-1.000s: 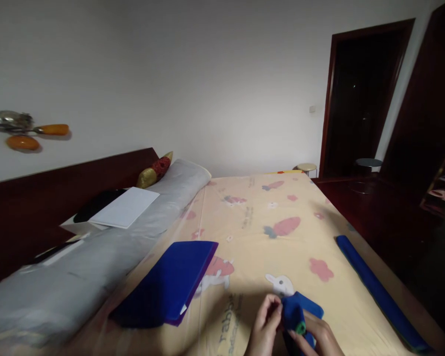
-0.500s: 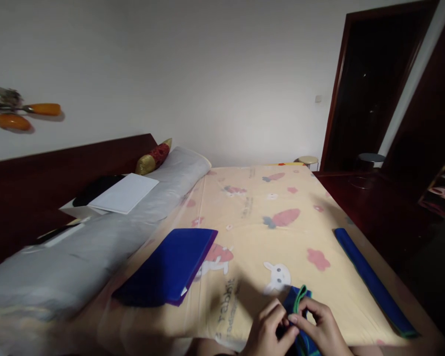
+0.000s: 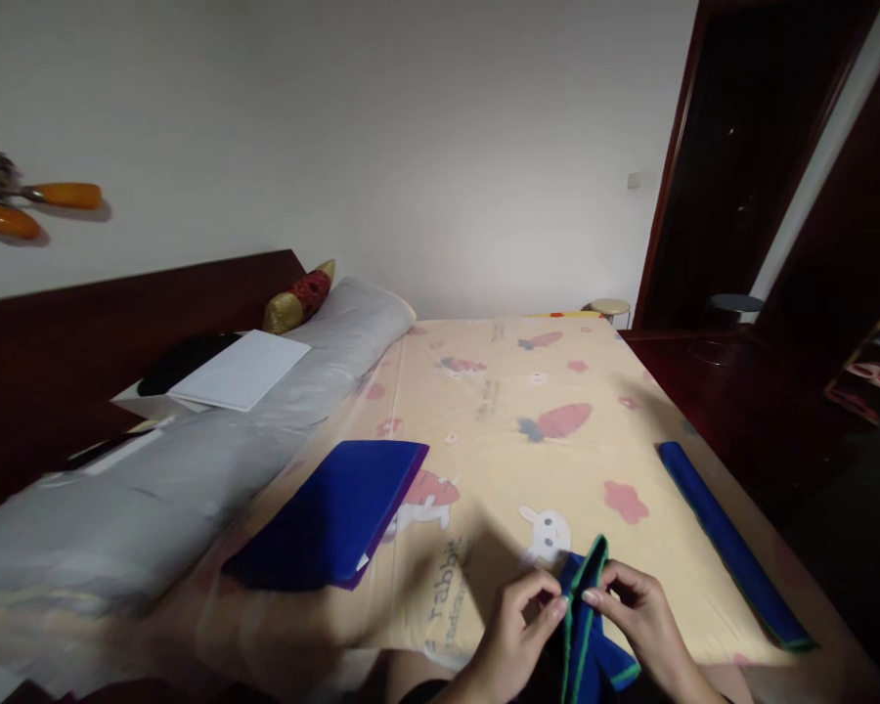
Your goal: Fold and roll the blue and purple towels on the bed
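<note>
Near the bottom edge of the view, both my hands pinch a small blue cloth with a green border (image 3: 585, 636). My left hand (image 3: 517, 631) grips its left side between thumb and fingertips. My right hand (image 3: 645, 626) pinches the cloth's upper edge from the right. The cloth hangs in folds between them, just above the near edge of the bed's yellow sheet (image 3: 513, 430) printed with carrots and rabbits.
A folded blue cloth stack (image 3: 333, 513) lies on the sheet to the left. A long blue rolled cloth (image 3: 726, 543) lies along the bed's right edge. A grey bolster (image 3: 191, 469) with white paper (image 3: 241, 369) runs beside the dark headboard. A dark doorway (image 3: 740, 166) stands at the right.
The cloth was a bunched bundle in my hands a second ago; it has been drawn open, showing its green border. My view has shifted back and slightly down.
</note>
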A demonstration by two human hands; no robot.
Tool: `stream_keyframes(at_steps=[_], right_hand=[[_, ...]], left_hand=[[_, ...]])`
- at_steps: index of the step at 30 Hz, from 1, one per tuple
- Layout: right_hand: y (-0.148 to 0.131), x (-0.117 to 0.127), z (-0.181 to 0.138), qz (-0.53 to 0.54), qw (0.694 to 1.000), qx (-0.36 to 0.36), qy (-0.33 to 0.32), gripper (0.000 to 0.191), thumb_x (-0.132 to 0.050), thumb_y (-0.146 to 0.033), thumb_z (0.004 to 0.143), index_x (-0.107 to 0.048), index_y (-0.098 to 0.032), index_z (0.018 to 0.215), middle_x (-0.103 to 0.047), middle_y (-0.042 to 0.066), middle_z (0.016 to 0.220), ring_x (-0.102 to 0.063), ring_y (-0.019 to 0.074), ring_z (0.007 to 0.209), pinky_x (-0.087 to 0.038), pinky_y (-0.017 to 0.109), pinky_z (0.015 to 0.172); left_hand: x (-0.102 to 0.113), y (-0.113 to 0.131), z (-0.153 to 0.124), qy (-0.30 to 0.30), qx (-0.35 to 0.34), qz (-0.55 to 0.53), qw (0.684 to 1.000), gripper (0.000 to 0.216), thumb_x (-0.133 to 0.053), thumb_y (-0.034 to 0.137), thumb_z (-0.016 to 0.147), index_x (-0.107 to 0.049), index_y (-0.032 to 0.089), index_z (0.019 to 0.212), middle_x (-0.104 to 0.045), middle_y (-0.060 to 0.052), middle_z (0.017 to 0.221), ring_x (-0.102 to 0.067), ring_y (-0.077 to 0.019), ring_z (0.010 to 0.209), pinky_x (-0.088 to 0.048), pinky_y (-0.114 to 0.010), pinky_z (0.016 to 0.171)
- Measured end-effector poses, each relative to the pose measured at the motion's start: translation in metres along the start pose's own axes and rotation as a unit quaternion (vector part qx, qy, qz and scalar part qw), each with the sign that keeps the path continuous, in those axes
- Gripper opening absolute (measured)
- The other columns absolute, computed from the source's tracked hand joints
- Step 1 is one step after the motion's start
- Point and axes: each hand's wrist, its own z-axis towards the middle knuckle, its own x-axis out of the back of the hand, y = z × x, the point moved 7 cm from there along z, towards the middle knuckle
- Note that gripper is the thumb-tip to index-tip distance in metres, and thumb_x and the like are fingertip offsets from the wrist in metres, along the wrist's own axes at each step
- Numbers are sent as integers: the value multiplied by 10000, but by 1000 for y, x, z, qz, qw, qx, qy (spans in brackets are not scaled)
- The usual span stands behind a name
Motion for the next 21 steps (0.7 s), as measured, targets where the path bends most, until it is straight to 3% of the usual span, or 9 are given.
stream_keyframes(at_steps=[5, 9, 13, 18, 21], right_hand=[[-4, 7, 3, 48, 999, 5, 10, 351, -601, -544, 798, -538, -216, 688, -455, -37, 644, -425, 129, 639, -375, 253, 601], [8, 8, 8, 108, 993, -45, 14, 397, -575, -601, 794, -489, -224, 704, -359, -63, 599, -333, 109, 576, -308, 245, 537], [15, 12, 13, 135, 985, -104, -16, 396, -565, -595, 802, -455, -225, 715, -372, -61, 630, -323, 103, 580, -281, 243, 535], [-11, 30, 19, 41, 990, -84, -107, 219, -633, -399, 758, -509, -231, 825, -427, -52, 720, -403, 128, 681, -322, 241, 601], [-24, 43, 22, -43, 987, -42, -149, 378, -577, -172, 638, -509, -257, 999, -472, -51, 809, -442, 141, 744, -349, 242, 629]], left_hand=[[13, -19, 9, 44, 55, -92, 993, 319, -548, 503, 852, -517, 206, 738, -449, 41, 682, -432, -124, 671, -352, -234, 631], [26, -45, 15, 112, 107, -165, 974, 330, -598, 527, 798, -500, 217, 738, -460, 43, 709, -443, -130, 698, -375, -233, 654], [44, -56, 21, 169, 116, -188, 961, 337, -605, 537, 766, -481, 225, 737, -438, 51, 718, -425, -128, 703, -363, -235, 667], [66, -37, 31, 79, 92, -82, 989, 251, -545, 432, 815, -457, 219, 717, -399, 61, 686, -385, -118, 674, -328, -234, 648], [74, -26, 32, -12, 62, -28, 998, 138, -583, 249, 723, -481, 220, 811, -433, 60, 735, -411, -117, 697, -330, -224, 636]])
